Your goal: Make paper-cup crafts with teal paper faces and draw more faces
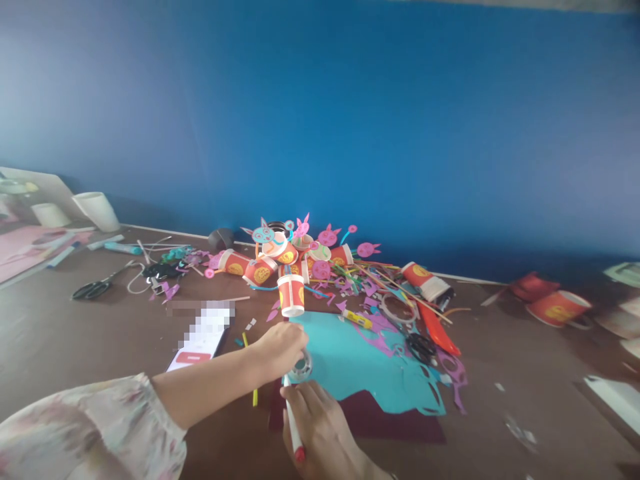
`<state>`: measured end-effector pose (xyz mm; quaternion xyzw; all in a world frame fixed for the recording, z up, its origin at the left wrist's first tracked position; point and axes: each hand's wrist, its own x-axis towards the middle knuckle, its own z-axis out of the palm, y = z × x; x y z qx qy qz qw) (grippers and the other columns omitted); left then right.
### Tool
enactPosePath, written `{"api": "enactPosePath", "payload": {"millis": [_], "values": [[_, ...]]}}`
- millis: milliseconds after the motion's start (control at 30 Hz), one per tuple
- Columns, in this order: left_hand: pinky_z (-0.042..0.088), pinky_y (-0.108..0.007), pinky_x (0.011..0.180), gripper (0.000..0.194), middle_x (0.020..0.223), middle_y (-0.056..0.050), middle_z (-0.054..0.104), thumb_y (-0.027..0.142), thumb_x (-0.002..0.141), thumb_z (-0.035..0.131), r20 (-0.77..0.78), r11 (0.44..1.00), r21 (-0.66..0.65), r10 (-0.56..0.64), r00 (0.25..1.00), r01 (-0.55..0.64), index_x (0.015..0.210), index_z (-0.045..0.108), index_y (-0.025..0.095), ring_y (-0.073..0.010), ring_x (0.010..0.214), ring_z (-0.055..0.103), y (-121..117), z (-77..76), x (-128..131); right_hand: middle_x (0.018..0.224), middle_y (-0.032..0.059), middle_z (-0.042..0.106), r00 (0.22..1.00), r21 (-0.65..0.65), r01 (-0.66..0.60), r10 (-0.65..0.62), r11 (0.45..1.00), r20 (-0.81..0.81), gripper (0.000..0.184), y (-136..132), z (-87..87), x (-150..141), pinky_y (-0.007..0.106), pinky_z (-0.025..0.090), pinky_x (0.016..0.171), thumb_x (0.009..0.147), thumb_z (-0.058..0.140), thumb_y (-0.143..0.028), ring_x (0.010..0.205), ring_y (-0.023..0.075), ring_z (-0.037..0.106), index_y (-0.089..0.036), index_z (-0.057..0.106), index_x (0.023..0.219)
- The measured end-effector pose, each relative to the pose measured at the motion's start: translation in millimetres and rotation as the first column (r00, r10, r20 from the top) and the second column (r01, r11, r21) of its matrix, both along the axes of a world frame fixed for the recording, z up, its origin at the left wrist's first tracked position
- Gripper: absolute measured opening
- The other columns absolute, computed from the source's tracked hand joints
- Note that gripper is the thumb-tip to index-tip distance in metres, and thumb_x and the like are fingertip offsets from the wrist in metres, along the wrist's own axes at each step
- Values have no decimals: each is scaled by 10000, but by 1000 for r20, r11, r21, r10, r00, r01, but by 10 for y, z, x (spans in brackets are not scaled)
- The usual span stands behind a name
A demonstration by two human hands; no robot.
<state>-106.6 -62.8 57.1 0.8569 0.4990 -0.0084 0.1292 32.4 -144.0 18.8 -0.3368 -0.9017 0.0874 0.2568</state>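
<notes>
My left hand (283, 348) is closed over the edge of a small clear tape roll (303, 368), which lies on the left side of a teal paper sheet (350, 360). Just below it, my right hand (320, 423) grips a white marker with a red end (294, 421), its upper tip near the roll and the paper's edge. The paper has ragged cut-outs on its right and overlaps a dark maroon sheet (400, 423). A red-and-white paper cup (291, 297) with blue pipe-cleaner arms stands beyond my left hand.
Several decorated cups (263, 269) with pink animal faces cluster against the blue wall. A phone (200, 340) lies left; scissors (421, 348) and a yellow glue stick (357, 319) lie right. Other scissors (97, 288) are farther left. Purple paper scraps (380, 333) are scattered about.
</notes>
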Motion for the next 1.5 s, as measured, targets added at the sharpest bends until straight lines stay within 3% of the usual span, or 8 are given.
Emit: {"api": "enactPosePath", "payload": {"millis": [500, 1033, 1300, 1500], "values": [[488, -311, 729, 134, 818, -105, 669, 118, 757, 521, -17, 1000, -8, -16, 1000, 16, 710, 645, 138, -233, 805, 642, -10, 36, 7, 758, 69, 610, 999, 29, 46, -47, 998, 15, 219, 3, 2, -20, 326, 455, 552, 758, 446, -61, 661, 223, 575, -169, 523, 931], [471, -276, 696, 153, 794, -81, 665, 127, 759, 521, -8, 1000, 15, -2, 1000, 2, 688, 655, 147, -203, 762, 636, -20, 52, 6, 843, 39, 653, 997, -206, -7, -10, 978, -81, 263, 73, 101, 331, 307, 452, 674, 770, 470, -89, 754, 191, 596, -209, 560, 987], [465, -284, 691, 172, 792, -84, 664, 127, 754, 501, 13, 1000, -1, 5, 1000, -5, 697, 661, 151, -217, 768, 635, -14, 27, -6, 891, 32, 696, 982, -419, -1, -78, 908, -171, 222, 222, 154, 476, 326, 459, 785, 786, 497, -103, 834, 188, 626, -209, 624, 933], [460, -284, 667, 157, 777, -80, 660, 155, 767, 513, 27, 1000, 1, -3, 1000, 3, 706, 658, 152, -219, 752, 632, -10, -3, -32, 799, 23, 699, 956, -651, 17, -203, 759, -212, 211, 381, 133, 531, 299, 478, 712, 790, 477, -133, 774, 188, 630, -207, 663, 854]]}}
